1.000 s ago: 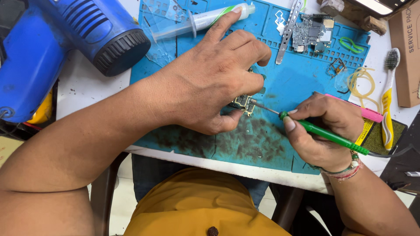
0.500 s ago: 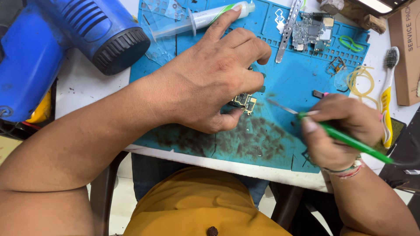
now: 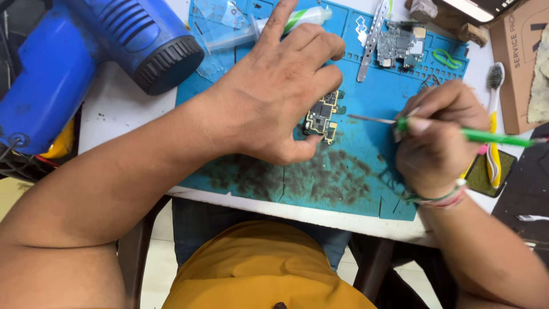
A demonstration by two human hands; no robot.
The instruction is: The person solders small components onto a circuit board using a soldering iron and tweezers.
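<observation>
The left hand lies flat over the blue mat, its thumb and fingertips pinching a small circuit board down against the mat. The board sits just under the fingertips, at that hand's right edge. The right hand is closed around a green-handled tool, held like a pen; its thin metal tip points toward the board but stops short of it, with a gap of bare mat between them.

Judging by this, the work on the board looks to be mid-way: the board is stripped out and pinned, the tool is ready but off the board, and nothing shows it finished. Dark smears cover the mat below both hands.

Beyond the left hand's fingers lie a syringe, a metal strip and a second circuit board. A blue heat gun rests past the left wrist. A toothbrush lies behind the right hand.
</observation>
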